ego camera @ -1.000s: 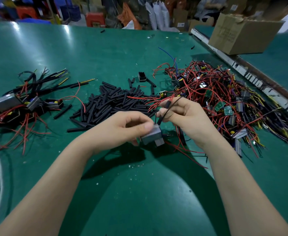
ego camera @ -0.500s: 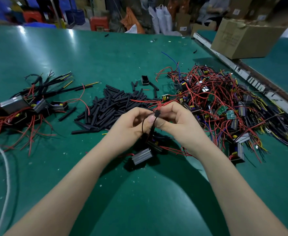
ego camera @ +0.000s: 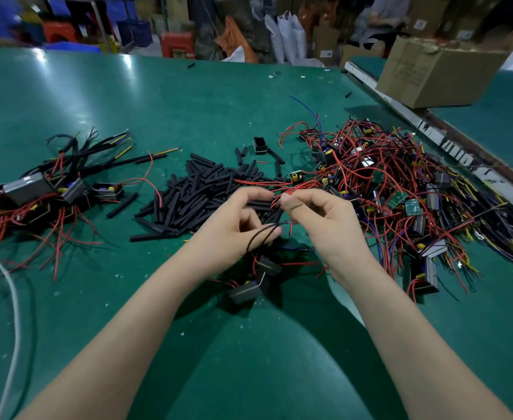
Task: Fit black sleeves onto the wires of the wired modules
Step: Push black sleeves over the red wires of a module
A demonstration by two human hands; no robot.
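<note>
Step in hand: we judge we are gathering the wire ends of one module so a sleeve can be slid over them.
Left hand [ego camera: 243,221]: fingers curled, with a loop of thin black wire [ego camera: 262,233] running under the fingertips; we read it as held, lightly.
Right hand [ego camera: 318,216]: thumb and forefinger pinched together just right of the left fingertips; it looks to nip a red wire end, though the tip itself is too small for us to make out.
Module [ego camera: 247,291]: a small dark block lying on the tabletop [ego camera: 158,101] near us, below and between the wrists, its wires rising toward the hands.
Sleeves [ego camera: 200,192]: a heap of short black tubes just beyond the left hand, within easy reach; whether either hand already holds one, we cannot tell.
Doing it well: we should bring the loose ends together, keep them straight and even, then feed them into the tube mouth without letting a strand fold back; the module's weight can keep the wires taut.
Risk: stray red wires from the pile of unsleeved modules [ego camera: 400,189] on the right lie close to the right hand and could snag.
Finished pile [ego camera: 52,183]: sleeved modules at the far left, well apart from the hands.
</note>
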